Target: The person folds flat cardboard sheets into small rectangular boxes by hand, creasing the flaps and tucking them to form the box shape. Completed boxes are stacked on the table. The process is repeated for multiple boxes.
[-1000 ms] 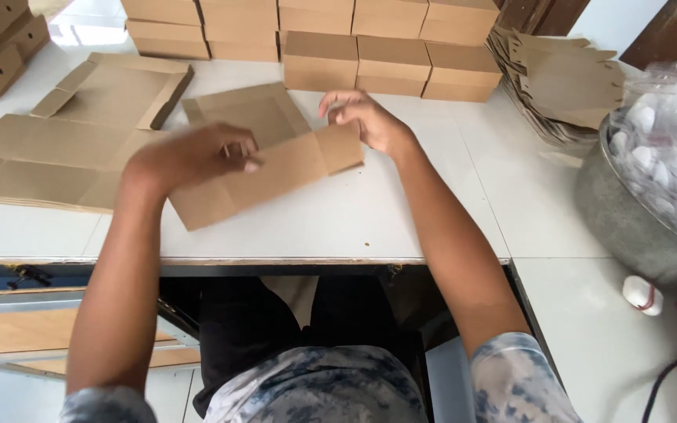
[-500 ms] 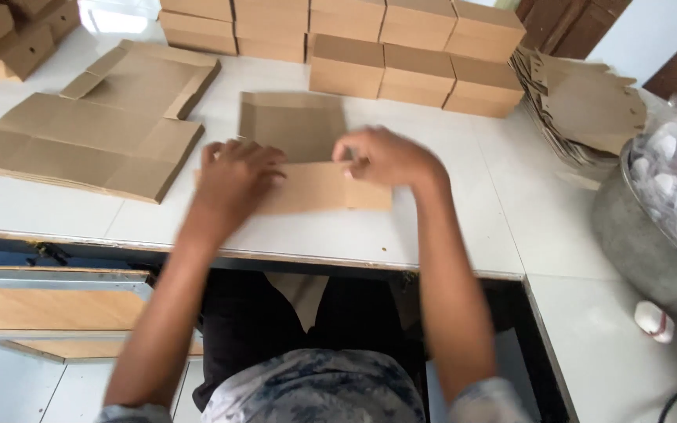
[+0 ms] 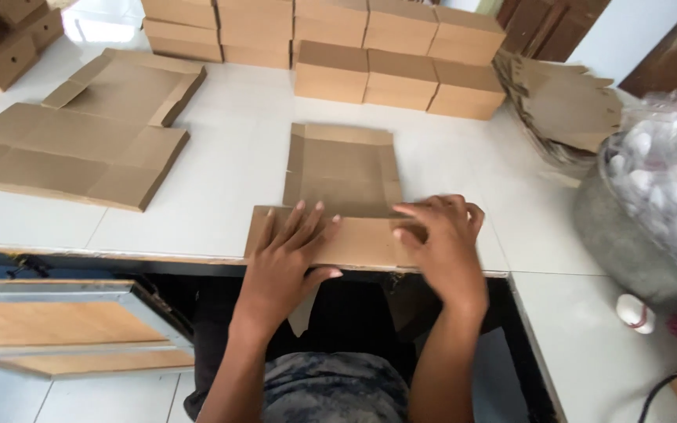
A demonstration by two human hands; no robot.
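Note:
A flat brown cardboard box blank [image 3: 344, 168] lies on the white tiled counter [image 3: 221, 188], its near flap at the counter's front edge. My left hand [image 3: 287, 251] presses flat on the left part of that near flap, fingers spread. My right hand [image 3: 444, 239] rests on the flap's right part with its fingers curled over the fold line. Neither hand lifts the blank off the counter.
A stack of flat cardboard blanks [image 3: 80, 129] lies at the left. Folded brown boxes [image 3: 385, 70] stand in rows at the back. Loose cardboard inserts [image 3: 562, 102] pile at the right, beside a metal bowl [image 3: 628, 235] of white eggs in plastic. One egg [image 3: 634, 312] sits on the counter.
The blank has been turned square to me and drawn toward the counter's front edge. Both hands have come down onto its near flap, closer to my body.

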